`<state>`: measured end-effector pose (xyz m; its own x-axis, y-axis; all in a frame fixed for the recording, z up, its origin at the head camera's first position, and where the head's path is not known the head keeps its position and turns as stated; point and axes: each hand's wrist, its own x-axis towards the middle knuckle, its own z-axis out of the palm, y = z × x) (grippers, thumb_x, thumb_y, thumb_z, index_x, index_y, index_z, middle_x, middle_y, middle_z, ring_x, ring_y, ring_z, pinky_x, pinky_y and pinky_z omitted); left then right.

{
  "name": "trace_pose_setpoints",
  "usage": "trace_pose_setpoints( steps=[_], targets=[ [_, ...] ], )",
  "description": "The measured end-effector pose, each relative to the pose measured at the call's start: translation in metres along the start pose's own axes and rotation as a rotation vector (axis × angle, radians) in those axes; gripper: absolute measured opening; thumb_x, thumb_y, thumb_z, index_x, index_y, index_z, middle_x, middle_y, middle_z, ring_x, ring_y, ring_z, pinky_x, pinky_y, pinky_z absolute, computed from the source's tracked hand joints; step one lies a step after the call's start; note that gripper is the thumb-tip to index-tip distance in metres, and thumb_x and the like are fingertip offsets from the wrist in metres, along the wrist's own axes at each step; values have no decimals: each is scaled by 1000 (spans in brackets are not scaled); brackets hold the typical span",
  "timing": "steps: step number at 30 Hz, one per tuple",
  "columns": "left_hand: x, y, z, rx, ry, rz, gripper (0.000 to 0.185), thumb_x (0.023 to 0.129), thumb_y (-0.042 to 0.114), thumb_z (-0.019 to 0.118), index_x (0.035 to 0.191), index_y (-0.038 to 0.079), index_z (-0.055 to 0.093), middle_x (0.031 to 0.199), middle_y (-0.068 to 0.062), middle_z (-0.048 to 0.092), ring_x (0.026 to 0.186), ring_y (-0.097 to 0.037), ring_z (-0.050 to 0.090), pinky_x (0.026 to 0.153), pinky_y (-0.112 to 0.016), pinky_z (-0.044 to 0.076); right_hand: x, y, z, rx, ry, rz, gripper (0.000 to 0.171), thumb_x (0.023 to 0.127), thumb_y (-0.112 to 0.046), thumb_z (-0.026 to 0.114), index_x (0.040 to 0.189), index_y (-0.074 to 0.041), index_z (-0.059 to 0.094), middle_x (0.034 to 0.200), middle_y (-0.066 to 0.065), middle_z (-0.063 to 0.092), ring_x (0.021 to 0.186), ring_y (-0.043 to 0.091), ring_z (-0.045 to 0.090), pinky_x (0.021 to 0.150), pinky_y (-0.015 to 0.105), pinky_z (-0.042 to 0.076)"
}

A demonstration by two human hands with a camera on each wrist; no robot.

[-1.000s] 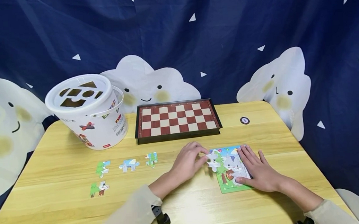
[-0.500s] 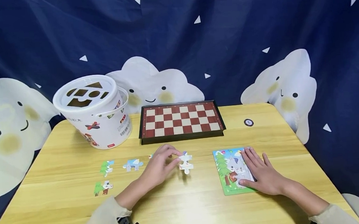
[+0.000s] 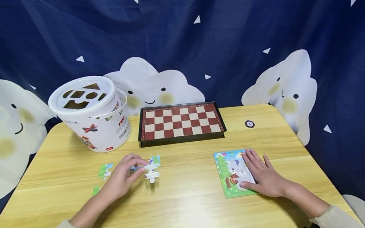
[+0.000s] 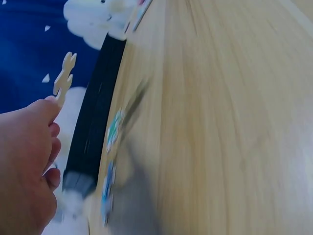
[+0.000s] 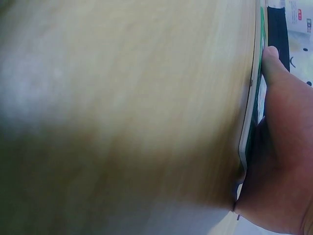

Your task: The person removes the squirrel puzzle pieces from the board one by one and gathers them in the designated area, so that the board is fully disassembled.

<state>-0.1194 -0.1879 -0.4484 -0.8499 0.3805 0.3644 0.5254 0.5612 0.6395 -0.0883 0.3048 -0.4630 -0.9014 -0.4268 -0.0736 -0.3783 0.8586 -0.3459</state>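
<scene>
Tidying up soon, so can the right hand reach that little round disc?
Probably yes: the right hand rests on the puzzle, the disc lies beyond it, and only tabletop shows between them.

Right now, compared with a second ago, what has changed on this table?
The left hand has carried its pinched puzzle piece leftward, away from the puzzle board and towards the loose pieces. Nothing was let go. The right hand still rests on the puzzle board; the bucket and checkered board stayed put.

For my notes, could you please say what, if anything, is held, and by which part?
Left hand: a puzzle piece, pinched by one edge; right hand: nothing held.
</scene>
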Motion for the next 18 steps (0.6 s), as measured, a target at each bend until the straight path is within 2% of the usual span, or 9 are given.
trace_pose_setpoints(
  steps=[5, 12, 18],
  targets=[
    [-13, -12, -20, 9, -5, 9, 24, 90, -1, 74, 104, 19, 72, 109, 5, 65, 101, -12, 59, 81, -28, 53, 0, -1, 0, 3, 8, -6, 99, 95, -56, 63, 159, 4, 17, 166, 28, 11, 153, 44, 5, 116, 71, 1],
    [-28, -25, -45, 5, -48, -15, 24, 92, -2, 71, 104, 19, 72, 106, 6, 64, 89, -6, 54, 71, -22, 47, 0, 1, 1, 4, -8, 6, 100, 95, -57, 63, 160, 3, 15, 167, 26, 9, 154, 43, 2, 117, 69, -1],
    [-38, -32, -50, -10, -83, 8, 26, 91, -5, 70, 103, 17, 71, 105, 7, 63, 92, -3, 56, 77, -18, 47, 0, 1, 2, -5, 8, -7, 100, 95, -56, 63, 160, 4, 16, 166, 27, 10, 154, 43, 3, 116, 70, 1]
  ],
)
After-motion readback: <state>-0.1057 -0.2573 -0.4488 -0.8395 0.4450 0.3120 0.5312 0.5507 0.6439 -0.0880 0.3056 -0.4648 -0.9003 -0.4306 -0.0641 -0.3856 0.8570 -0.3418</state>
